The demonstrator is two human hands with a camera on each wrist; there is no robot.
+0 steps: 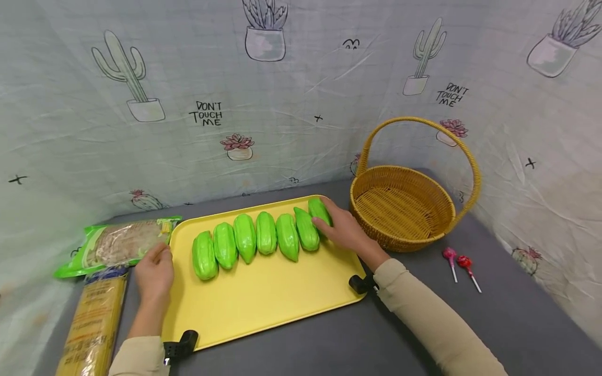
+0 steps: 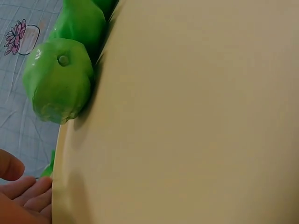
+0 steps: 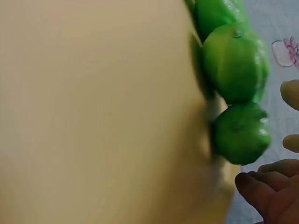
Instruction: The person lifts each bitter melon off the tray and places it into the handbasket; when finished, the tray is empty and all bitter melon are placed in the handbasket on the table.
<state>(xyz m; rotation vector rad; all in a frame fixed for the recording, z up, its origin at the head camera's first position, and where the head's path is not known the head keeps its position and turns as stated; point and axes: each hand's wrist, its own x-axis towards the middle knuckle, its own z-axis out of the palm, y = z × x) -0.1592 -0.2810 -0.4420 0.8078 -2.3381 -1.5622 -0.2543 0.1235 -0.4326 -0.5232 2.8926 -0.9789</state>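
Observation:
Several bright green gourds (image 1: 265, 232) lie in a row across the far half of a yellow tray (image 1: 263, 303). My right hand (image 1: 340, 230) is cupped at the rightmost gourd (image 1: 319, 209), at the tray's far right corner. In the right wrist view that gourd (image 3: 240, 135) sits just clear of my loosely curled fingers (image 3: 271, 186), with a small gap showing. My left hand (image 1: 155, 271) rests flat at the tray's left edge, a little way from the leftmost gourd (image 1: 204, 256). Its straight fingers (image 2: 23, 196) lie beside the tray's rim (image 2: 60, 154), below that gourd (image 2: 58, 79).
A wicker basket (image 1: 404, 245) with a tall handle stands right of the tray, nothing in it. Two lollipops (image 1: 458, 261) lie on the grey table in front of the basket. A green food packet (image 1: 117, 243) and a yellow pasta packet (image 1: 94, 324) lie left of the tray. Printed cloth walls the back and sides.

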